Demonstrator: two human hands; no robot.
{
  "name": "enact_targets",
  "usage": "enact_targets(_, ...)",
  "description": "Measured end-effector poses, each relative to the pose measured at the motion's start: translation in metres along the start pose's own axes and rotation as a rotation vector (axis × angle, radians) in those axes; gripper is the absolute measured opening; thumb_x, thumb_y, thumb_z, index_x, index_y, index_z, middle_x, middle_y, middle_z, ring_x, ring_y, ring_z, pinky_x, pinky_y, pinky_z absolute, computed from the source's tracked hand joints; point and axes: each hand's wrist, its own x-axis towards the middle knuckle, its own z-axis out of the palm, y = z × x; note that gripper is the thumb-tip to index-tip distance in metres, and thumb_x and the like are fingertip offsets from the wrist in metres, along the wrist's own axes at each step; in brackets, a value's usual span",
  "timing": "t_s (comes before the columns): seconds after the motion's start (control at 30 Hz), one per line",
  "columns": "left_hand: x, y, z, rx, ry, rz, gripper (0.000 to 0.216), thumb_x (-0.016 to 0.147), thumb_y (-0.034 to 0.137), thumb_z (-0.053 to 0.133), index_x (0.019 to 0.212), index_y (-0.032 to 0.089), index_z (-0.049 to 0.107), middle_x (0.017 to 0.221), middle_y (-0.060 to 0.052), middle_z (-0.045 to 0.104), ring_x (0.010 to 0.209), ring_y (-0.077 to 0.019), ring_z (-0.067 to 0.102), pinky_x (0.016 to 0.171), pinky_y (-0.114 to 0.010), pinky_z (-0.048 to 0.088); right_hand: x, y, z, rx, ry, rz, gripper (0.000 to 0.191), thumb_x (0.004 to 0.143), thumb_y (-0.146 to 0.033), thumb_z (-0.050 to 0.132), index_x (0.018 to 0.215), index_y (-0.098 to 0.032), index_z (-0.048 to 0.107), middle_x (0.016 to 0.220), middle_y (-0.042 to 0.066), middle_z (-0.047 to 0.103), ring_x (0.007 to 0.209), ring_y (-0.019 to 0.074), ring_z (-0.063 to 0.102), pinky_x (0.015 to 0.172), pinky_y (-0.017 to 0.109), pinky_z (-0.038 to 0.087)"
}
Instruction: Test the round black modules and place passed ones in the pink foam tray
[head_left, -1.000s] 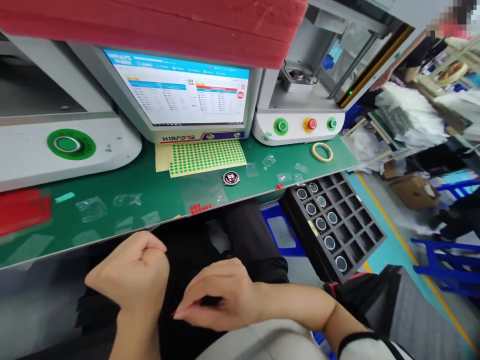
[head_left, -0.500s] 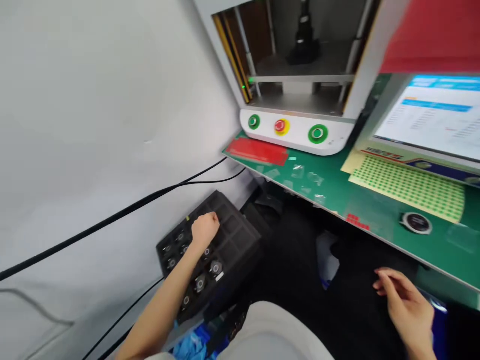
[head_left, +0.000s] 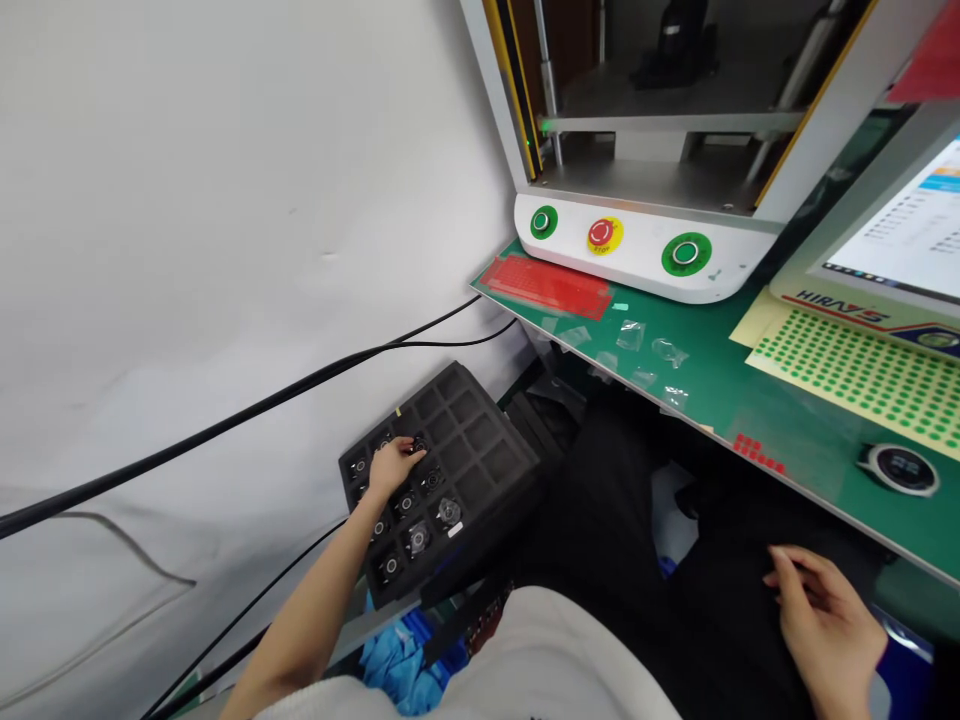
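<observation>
My left hand reaches down to a black foam tray low on my left. Its fingers are pinched on a round part in one of the tray's left cells. Several more round parts sit in other cells on the near side; the far cells are bare. My right hand hovers over my dark lap at the lower right with its fingers loosely apart and nothing in them. A round watch-like part lies on the green bench, apart from both hands.
A white press machine with a green button and a red stop button stands on the bench. Beside it are a red sheet, a green-dot sticker sheet and a monitor. Black cables run along the white wall.
My head turned left from the bench to the tray. My left hand went down to the tray, then moved to a nearer cell. My right hand moved off to the right.
</observation>
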Motion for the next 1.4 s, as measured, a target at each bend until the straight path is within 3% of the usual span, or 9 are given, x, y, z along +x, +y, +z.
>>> enact_targets(0.23,-0.022,0.022,-0.011,-0.198,0.147,0.074,0.021,0.09,0.032,0.062,0.096,0.012,0.064,0.092,-0.004,0.065,0.085,-0.0174,0.063,0.078,-0.035,0.054,0.001,0.001,0.0,-0.012,-0.019,-0.054,0.046,0.075,-0.062,0.068,0.078,-0.017,0.069,0.068,0.005,0.065,0.051,0.0171,0.061,0.047,0.027,0.045)
enact_targets(0.33,-0.051,0.059,-0.017,-0.393,0.207,0.277,0.019,0.083,0.03,0.065,0.09,0.013,0.066,0.087,-0.004,0.065,0.078,-0.0165,0.062,0.074,-0.03,0.052,0.003,-0.008,0.004,0.04,-0.017,-0.071,0.04,0.078,-0.056,0.068,0.079,-0.016,0.068,0.065,0.004,0.064,0.047,0.0165,0.06,0.044,0.026,0.045)
enact_targets(0.47,-0.109,0.123,-0.017,-0.665,0.113,0.612,0.023,0.077,0.038,0.066,0.083,0.016,0.069,0.092,-0.005,0.067,0.077,-0.016,0.063,0.068,-0.025,0.053,-0.005,-0.046,0.008,0.139,-0.075,-0.155,0.024,0.084,-0.041,0.067,0.079,-0.018,0.067,0.067,0.003,0.065,0.05,0.0157,0.062,0.049,0.026,0.05)
enact_targets(0.67,-0.194,0.203,-0.011,-1.022,-0.337,0.974,0.011,0.081,0.025,0.067,0.086,0.014,0.068,0.076,-0.004,0.068,0.063,-0.0131,0.065,0.061,-0.022,0.057,-0.031,-0.137,-0.004,0.32,-0.173,-0.348,0.008,0.088,-0.018,0.062,0.082,-0.022,0.065,0.082,0.003,0.068,0.076,0.0177,0.067,0.07,0.03,0.054)
enact_targets(0.77,-0.226,0.226,-0.006,-1.16,-0.584,1.063,0.006,0.083,0.017,0.067,0.089,0.015,0.069,0.077,-0.003,0.072,0.067,-0.0119,0.069,0.065,-0.019,0.058,-0.037,-0.166,-0.013,0.467,-0.16,-0.355,0.026,0.087,-0.009,0.063,0.106,-0.026,0.061,0.101,0.005,0.069,0.095,0.0186,0.066,0.084,0.033,0.054)
enact_targets(0.93,-0.247,0.243,0.002,-1.144,-0.877,0.987,0.01,0.081,0.016,0.072,0.09,0.017,0.074,0.08,-0.003,0.077,0.071,-0.0134,0.073,0.069,-0.017,0.059,-0.034,-0.176,-0.023,0.62,-0.237,-0.189,0.048,0.086,-0.008,0.067,0.123,-0.034,0.05,0.105,-0.001,0.071,0.104,0.0158,0.065,0.095,0.033,0.051)
enact_targets(1.13,-0.224,0.252,0.006,-1.147,-1.638,0.796,0.042,0.073,0.044,0.079,0.105,0.016,0.076,0.08,-0.009,0.077,0.071,-0.0185,0.074,0.063,-0.022,0.058,-0.019,-0.17,-0.039,0.727,-0.449,-0.097,0.049,0.085,-0.009,0.068,0.124,-0.033,0.049,0.093,-0.004,0.071,0.095,0.0143,0.064,0.103,0.039,0.043)
enact_targets(1.27,-0.212,0.255,0.007,-1.034,-1.783,0.717,0.047,0.061,0.036,0.089,0.102,0.016,0.077,0.073,-0.009,0.076,0.065,-0.0185,0.073,0.058,-0.02,0.057,-0.01,-0.173,-0.044,0.7,-0.618,-0.149,0.063,0.083,-0.007,0.069,0.133,-0.032,0.041,0.091,-0.003,0.071,0.095,0.0163,0.062,0.106,0.045,0.039)
enact_targets(1.4,-0.211,0.252,0.005,-0.985,-1.736,0.862,0.057,0.055,0.024,0.092,0.108,0.016,0.074,0.081,-0.01,0.078,0.069,-0.0223,0.075,0.062,-0.024,0.061,-0.007,-0.178,-0.047,0.67,-0.738,-0.215,0.066,0.082,-0.008,0.07,0.136,-0.033,0.04,0.09,-0.002,0.071,0.088,0.0168,0.062,0.097,0.042,0.045)
